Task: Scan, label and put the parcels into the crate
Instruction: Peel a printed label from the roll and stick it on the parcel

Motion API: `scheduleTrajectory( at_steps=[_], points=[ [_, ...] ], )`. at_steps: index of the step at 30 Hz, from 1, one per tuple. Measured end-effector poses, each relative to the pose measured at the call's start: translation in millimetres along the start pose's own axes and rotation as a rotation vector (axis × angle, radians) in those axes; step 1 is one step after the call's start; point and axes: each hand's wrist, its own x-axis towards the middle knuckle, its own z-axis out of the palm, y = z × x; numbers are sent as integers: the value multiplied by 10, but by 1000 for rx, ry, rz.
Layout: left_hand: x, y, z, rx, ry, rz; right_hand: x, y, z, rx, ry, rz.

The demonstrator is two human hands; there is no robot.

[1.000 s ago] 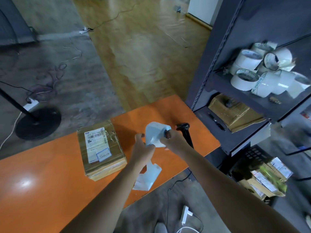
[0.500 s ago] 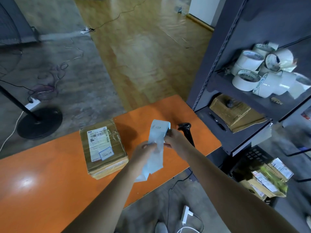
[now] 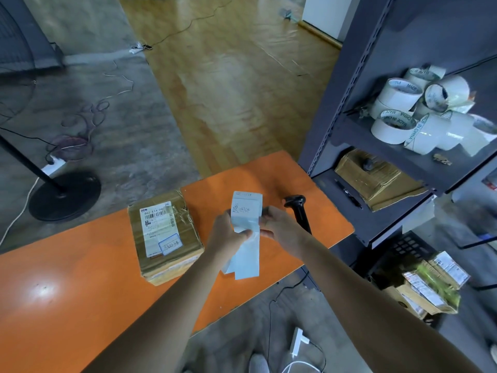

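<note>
A brown taped parcel (image 3: 166, 239) with a white shipping label lies on the orange table (image 3: 67, 292), left of my hands. Both hands hold a pale blue strip of labels (image 3: 246, 211) above the table's right part. My left hand (image 3: 228, 232) pinches its left edge and my right hand (image 3: 279, 227) pinches its right edge. The top label carries handwriting and the strip's lower end hangs toward the table. A black handheld scanner (image 3: 298, 208) lies just right of my right hand. A dark crate (image 3: 403, 246) with parcels beside it sits under the shelf at the right.
A grey metal shelf (image 3: 349, 103) stands against the table's right end, holding several white tape rolls (image 3: 398, 109), a brown parcel and a pen. A black fan base (image 3: 64, 195) and cables lie on the floor beyond the table. A white power strip (image 3: 297, 343) lies below.
The label strip was bent and folded between my hands a second ago. It now hangs straight and flat, with the written label facing me. The parcel and scanner have not moved.
</note>
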Motion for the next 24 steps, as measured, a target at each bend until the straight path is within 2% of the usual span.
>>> scheduleTrajectory(
  at_steps=[3,5,7,9,15,18,24],
  points=[
    [-5,-8,19,59,61,25,-27,-73,22,106,-16,10],
    [-15,7,9,104,93,37,-37,-93,27,-11,-5,-5],
    [-28,19,-8,121,57,50,-28,-88,21,-116,26,-18],
    [-33,25,-30,96,-21,50,-9,-70,-7,-114,56,-25],
    [-41,128,-161,-309,-169,-124,-16,-52,-99,-344,39,-94],
    [-15,112,-158,-444,-129,-218,-27,-66,-121,-455,44,-116],
    [0,106,-112,-550,-72,-313,-57,-90,-126,-644,61,-183]
  ],
)
